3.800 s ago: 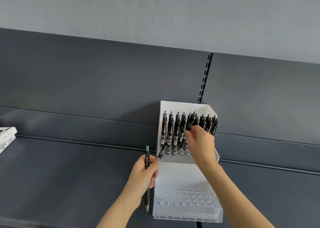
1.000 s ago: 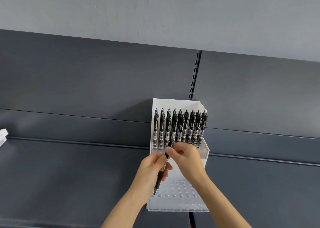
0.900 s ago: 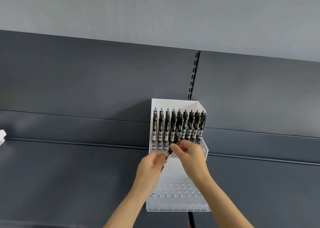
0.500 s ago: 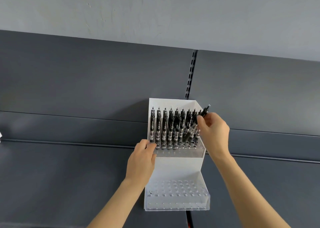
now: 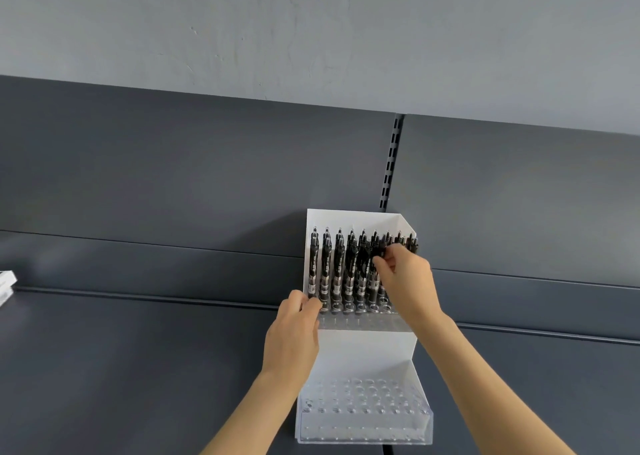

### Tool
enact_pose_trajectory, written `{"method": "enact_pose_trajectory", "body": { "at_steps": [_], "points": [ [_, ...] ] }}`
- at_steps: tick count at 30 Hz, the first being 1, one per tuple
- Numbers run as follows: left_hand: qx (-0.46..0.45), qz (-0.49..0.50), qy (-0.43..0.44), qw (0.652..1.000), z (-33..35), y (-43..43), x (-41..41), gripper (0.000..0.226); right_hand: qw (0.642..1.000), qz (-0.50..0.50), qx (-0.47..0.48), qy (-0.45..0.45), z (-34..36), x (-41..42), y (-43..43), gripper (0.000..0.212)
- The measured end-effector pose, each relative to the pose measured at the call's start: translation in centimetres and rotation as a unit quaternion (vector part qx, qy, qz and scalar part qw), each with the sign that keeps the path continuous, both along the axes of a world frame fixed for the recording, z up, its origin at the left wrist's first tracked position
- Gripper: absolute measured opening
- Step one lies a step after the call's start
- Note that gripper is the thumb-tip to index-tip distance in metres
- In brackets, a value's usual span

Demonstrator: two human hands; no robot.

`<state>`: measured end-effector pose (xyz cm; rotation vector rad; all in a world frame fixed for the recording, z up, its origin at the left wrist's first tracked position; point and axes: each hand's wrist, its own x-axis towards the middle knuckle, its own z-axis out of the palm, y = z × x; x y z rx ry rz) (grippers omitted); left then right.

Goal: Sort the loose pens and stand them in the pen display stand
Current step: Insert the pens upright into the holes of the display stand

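Observation:
A white two-tier pen display stand [image 5: 363,350] sits on a dark grey shelf against the back panel. Its upper tier holds several black pens [image 5: 337,267] standing upright in rows. The lower clear tier [image 5: 363,416] shows only bare holes. My left hand [image 5: 294,337] grips the stand's left edge at the upper tier. My right hand [image 5: 405,281] reaches into the right part of the upper row, fingertips pinched on a black pen [image 5: 379,250] among the others.
The dark grey shelf [image 5: 138,368] runs left and right of the stand. A white box edge [image 5: 6,286] shows at the far left. A slotted upright [image 5: 389,167] rises behind the stand, below a grey wall.
My left hand handed its pen to the right and moved onto the stand's left edge. My right hand carried the pen up to the right end, then came down into the upper row.

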<state>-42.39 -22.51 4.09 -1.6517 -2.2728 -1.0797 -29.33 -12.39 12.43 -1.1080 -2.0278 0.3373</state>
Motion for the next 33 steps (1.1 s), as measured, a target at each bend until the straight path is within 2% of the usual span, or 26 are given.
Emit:
{"method": "enact_pose_trajectory", "body": {
  "at_steps": [4, 9, 19, 24, 26, 30, 33],
  "points": [
    [-0.004, 0.003, 0.001, 1.0, -0.1, 0.1, 0.0, 0.021, 0.998, -0.035, -0.052, -0.028, -1.0, -0.4, 0.2, 0.025],
    [-0.005, 0.002, -0.002, 1.0, -0.2, 0.1, -0.1, 0.019, 0.988, -0.071, -0.085, -0.108, -2.3, -0.7, -0.1, 0.023],
    [0.018, -0.006, -0.014, 1.0, -0.4, 0.2, -0.2, 0.02, 0.994, -0.059, -0.072, -0.054, -4.2, -0.6, -0.5, 0.021],
    [0.025, -0.016, -0.016, 0.999, -0.8, 0.1, -0.6, 0.023, 0.993, -0.012, -0.109, 0.03, -4.6, 0.9, -3.3, 0.015],
    [0.024, -0.012, -0.014, 1.0, -0.8, 0.1, -0.4, 0.026, 0.991, -0.008, -0.123, 0.054, -5.2, 2.1, -5.0, 0.028],
    [-0.01, 0.033, 0.007, 0.999, -0.8, -0.5, 0.9, 0.043, 0.987, -0.023, -0.137, 0.075, -7.3, 6.0, -6.2, 0.036],
    [-0.036, 0.053, 0.083, 0.995, -0.3, -1.0, 3.0, 0.059, 0.986, -0.058, -0.154, 0.033, -9.1, 9.5, -5.5, 0.039]
  ]
}}
